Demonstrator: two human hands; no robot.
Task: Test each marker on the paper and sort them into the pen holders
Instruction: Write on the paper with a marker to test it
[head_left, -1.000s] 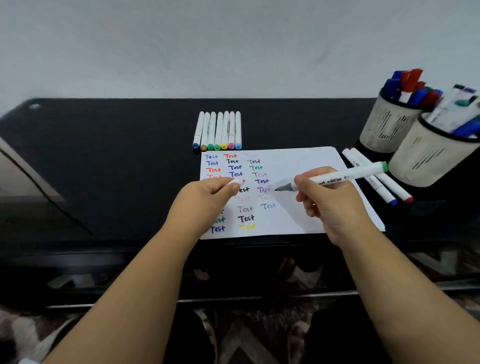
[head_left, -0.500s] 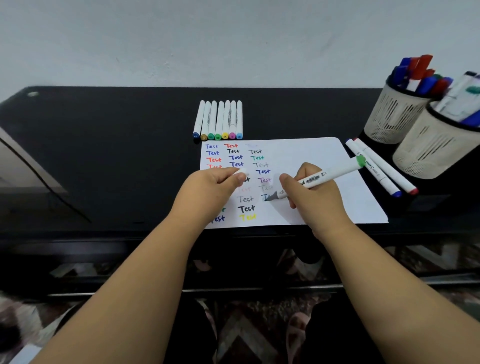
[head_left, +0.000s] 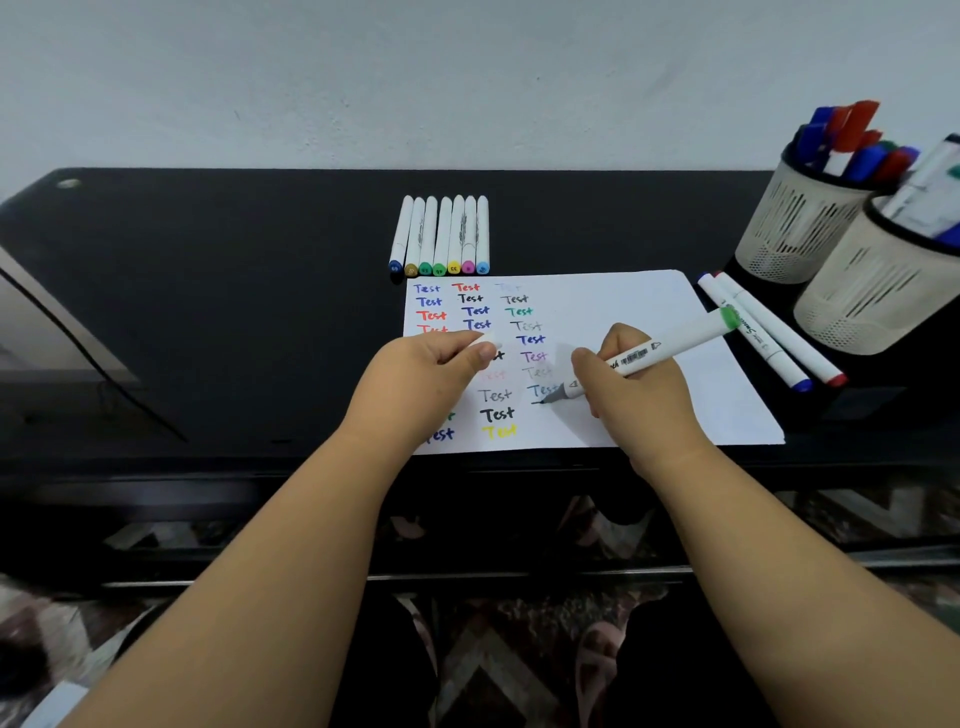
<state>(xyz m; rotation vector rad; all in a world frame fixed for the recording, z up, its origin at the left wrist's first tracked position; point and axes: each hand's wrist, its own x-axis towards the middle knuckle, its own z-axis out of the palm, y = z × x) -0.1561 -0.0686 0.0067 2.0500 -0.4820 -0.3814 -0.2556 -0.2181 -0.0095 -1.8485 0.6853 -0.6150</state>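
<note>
A white sheet of paper (head_left: 623, 306) lies on the black table, covered on its left side with coloured "Test" words. My right hand (head_left: 631, 400) grips a white marker (head_left: 670, 345) with a green end cap, its grey tip touching the paper just below a blue "Test". My left hand (head_left: 426, 379) rests on the paper and pinches a small white marker cap (head_left: 491, 342). Several capped white markers (head_left: 441, 234) lie in a row behind the paper. Two mesh pen holders (head_left: 795, 228) (head_left: 872, 296) with markers inside stand at the right.
Two white markers (head_left: 769, 332), one blue-tipped and one red-tipped, lie on the table between the paper and the holders. The table's front edge (head_left: 260, 467) runs just below the paper. A dark cable (head_left: 119, 384) crosses the left side.
My right hand has brought the marker down and left until its tip touches the paper. The left hand has stayed on the sheet with the cap.
</note>
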